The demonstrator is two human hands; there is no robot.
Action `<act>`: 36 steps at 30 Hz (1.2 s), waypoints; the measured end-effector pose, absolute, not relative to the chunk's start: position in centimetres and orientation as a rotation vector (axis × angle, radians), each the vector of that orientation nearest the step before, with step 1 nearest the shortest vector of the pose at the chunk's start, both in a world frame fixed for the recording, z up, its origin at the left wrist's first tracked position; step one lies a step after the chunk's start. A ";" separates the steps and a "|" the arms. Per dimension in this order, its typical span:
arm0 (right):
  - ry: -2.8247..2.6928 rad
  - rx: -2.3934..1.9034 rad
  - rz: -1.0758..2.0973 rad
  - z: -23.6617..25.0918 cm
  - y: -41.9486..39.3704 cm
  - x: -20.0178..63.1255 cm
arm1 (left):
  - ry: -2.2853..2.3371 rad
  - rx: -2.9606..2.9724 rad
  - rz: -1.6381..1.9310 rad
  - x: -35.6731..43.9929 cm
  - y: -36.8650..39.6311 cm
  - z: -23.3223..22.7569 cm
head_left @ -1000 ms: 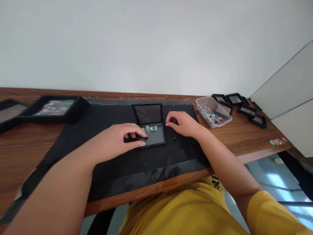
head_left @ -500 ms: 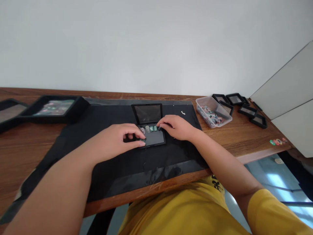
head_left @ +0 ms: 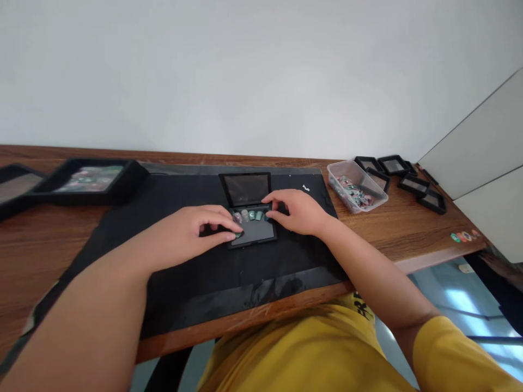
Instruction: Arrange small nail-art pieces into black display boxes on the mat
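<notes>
A small black case (head_left: 254,233) lies on the black mat with its dark clear-windowed lid (head_left: 248,188) raised at the back. Along the top of its grey insert runs a row of several false nails (head_left: 252,215), some pale and some green. My left hand (head_left: 206,228) reaches over the left side of the case, thumb and forefinger closed on a small dark green false nail (head_left: 239,234). At the row's right end, my right hand (head_left: 298,211) holds a dark bluish false nail (head_left: 267,215) between forefinger and thumb, partly covered by the fingers.
A clear plastic tub (head_left: 378,202) of small colourful pieces stands right of the mat (head_left: 196,296). Several black cases (head_left: 414,185) lie behind it. At the left is a larger black box (head_left: 131,182) with more pieces inside. White scraps (head_left: 305,188) lie on the mat.
My right forefinger has lifted away from the thumb toward the lid's base, and the thumb now shows at the end nail. My left hand has drawn back slightly left, exposing the dark green nail.
</notes>
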State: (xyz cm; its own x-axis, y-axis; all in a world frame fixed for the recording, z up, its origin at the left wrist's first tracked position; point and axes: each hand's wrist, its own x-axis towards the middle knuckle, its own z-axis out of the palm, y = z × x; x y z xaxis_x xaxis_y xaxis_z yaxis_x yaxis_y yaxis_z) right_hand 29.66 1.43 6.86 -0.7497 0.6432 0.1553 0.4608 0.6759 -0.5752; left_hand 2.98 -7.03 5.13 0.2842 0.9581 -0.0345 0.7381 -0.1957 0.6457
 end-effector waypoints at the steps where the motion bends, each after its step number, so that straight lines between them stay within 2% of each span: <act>1: -2.545 -0.862 0.738 6.9 1.4 29.7 | 1.513 2.002 0.516 2.9 -7.0 5.2; 36: -2.544 -0.684 0.785 6.4 1.6 29.7 | 1.575 1.927 0.503 2.8 -6.9 5.2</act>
